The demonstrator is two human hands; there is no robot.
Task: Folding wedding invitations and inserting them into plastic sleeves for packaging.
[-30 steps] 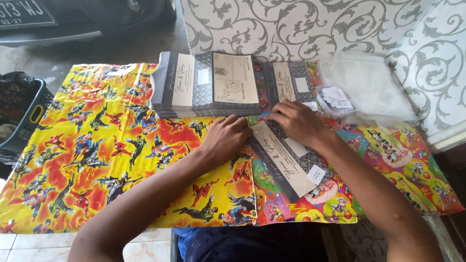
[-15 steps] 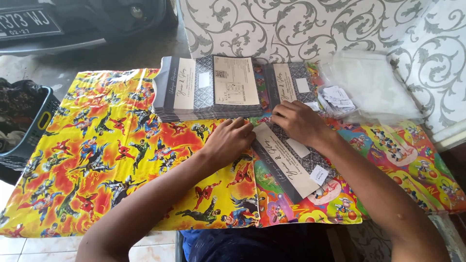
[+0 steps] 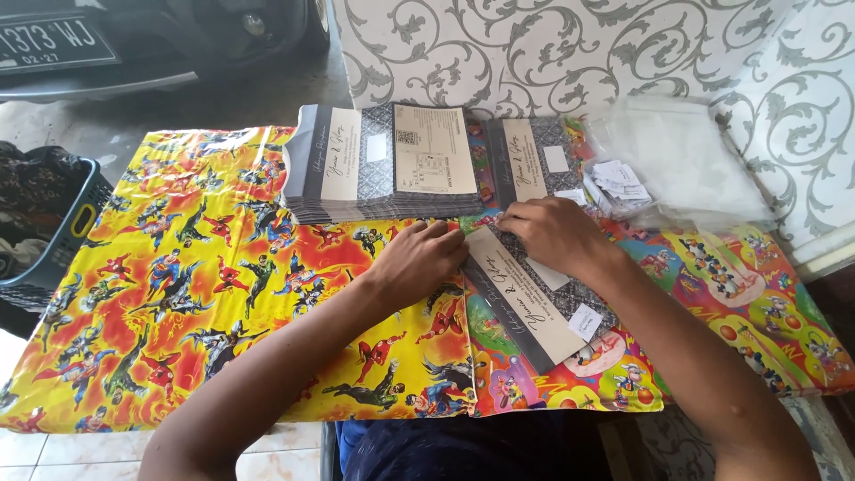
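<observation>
A grey patterned card with a cream band (image 3: pixel 534 303) lies at an angle on the colourful cartoon tablecloth (image 3: pixel 205 294). My left hand (image 3: pixel 423 258) rests flat at the card's left upper edge, fingers together. My right hand (image 3: pixel 552 233) presses on the card's top end, fingers bent over it. Behind my hands lies a spread stack of the same cards (image 3: pixel 383 169). A second, smaller stack (image 3: pixel 534 160) sits to its right.
A heap of clear plastic sleeves (image 3: pixel 686 169) with small white labels (image 3: pixel 619 183) lies at the back right. A dark basket (image 3: pixel 44 223) stands at the left past the table edge. A patterned wall rises behind, and a car bumper (image 3: pixel 107 44) shows top left.
My hands have stayed on the angled card, with only small finger shifts. The view has tilted slightly.
</observation>
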